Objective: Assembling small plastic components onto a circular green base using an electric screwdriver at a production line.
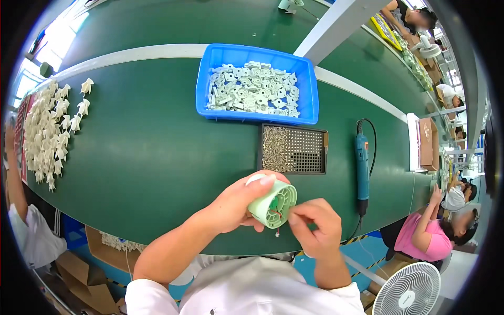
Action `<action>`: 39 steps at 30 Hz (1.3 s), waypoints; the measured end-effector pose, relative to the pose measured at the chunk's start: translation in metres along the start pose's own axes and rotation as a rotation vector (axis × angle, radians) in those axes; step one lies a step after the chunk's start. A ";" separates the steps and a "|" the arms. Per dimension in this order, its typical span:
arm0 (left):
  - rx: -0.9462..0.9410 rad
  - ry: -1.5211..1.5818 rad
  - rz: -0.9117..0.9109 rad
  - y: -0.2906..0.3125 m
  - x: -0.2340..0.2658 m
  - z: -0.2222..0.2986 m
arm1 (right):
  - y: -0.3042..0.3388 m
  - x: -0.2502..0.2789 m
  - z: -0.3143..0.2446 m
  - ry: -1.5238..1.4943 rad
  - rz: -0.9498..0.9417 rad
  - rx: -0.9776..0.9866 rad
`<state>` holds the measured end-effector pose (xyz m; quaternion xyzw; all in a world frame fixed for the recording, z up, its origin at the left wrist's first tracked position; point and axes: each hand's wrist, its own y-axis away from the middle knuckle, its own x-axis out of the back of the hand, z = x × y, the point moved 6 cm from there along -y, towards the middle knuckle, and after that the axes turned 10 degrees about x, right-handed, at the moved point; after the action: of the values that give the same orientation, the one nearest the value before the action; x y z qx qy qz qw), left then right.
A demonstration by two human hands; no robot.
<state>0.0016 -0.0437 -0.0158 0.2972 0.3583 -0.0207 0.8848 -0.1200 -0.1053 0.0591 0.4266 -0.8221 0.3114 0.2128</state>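
My left hand (233,205) is wrapped around a light green round plastic housing (259,210), tilted so its open, ribbed end faces right. Inside it a darker green part and thin red and dark wires show. A small white connector (277,234) dangles below the rim on a wire. At the right side of that rim, my right hand (319,226) has thumb and forefinger pinched together. What lies between those fingertips, if anything, is too small to make out.
Beyond my hands sits a black perforated tray (310,152) of small screws, then a blue bin (205,100) of pale plastic parts. A teal electric screwdriver (362,163) lies right. White pieces (50,131) cover the far left. A fan (407,296) and co-workers are at right.
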 end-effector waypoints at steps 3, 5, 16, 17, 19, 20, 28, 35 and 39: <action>-0.074 0.144 -0.021 0.001 -0.002 0.005 | 0.017 0.004 0.012 -0.154 0.130 -0.164; -0.078 0.176 -0.043 -0.001 -0.001 0.004 | 0.014 -0.004 0.009 -0.180 0.069 -0.167; -0.121 0.227 -0.069 -0.005 0.002 -0.001 | 0.029 -0.012 0.028 -0.227 0.155 -0.126; -0.109 0.209 -0.104 -0.003 -0.002 -0.003 | 0.032 -0.012 0.027 -0.265 0.185 -0.137; -0.046 0.206 -0.190 0.001 -0.012 -0.007 | 0.023 -0.008 0.013 -0.162 0.181 -0.032; -0.032 0.166 -0.200 -0.001 -0.014 -0.011 | 0.015 -0.005 0.004 -0.047 0.158 0.070; -0.359 -0.527 0.623 0.021 -0.001 0.046 | 0.043 0.004 0.031 -0.056 0.152 -0.062; -0.769 -1.636 0.870 -0.045 -0.008 0.170 | 0.047 -0.001 0.043 0.071 0.201 -0.067; -0.434 -1.835 0.942 -0.074 0.003 0.172 | 0.053 -0.003 0.049 0.029 0.220 -0.060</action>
<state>0.0923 -0.1970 0.0421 0.1121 -0.6043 0.1728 0.7697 -0.1661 -0.1139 0.0047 0.3224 -0.8698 0.3141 0.2019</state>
